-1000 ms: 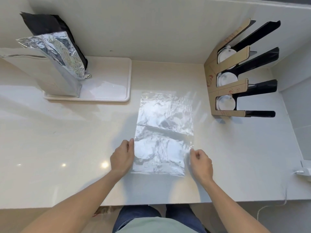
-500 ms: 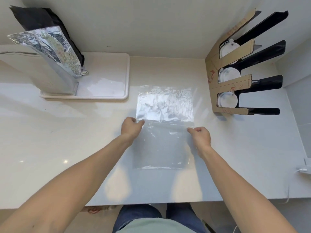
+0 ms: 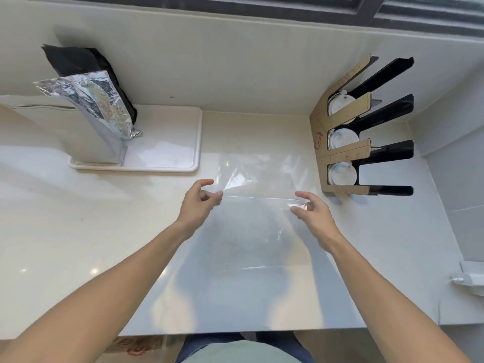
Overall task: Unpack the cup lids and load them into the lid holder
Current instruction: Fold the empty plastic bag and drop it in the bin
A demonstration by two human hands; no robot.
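Plastic bag point(image 3: 258, 205): one, flat mid-worktop.
Left hand point(image 3: 197, 203): fingers curled loosely, at bag's fold.
Right hand point(image 3: 313, 214): likewise; grip unclear.
Holder point(image 3: 340, 153): three lid stacks.

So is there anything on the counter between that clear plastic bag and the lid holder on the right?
Nothing visible. The clear plastic bag lies flat between both hands, and only bare pale countertop separates it from the cardboard-and-black lid holder, whose three slots already show white round lids.
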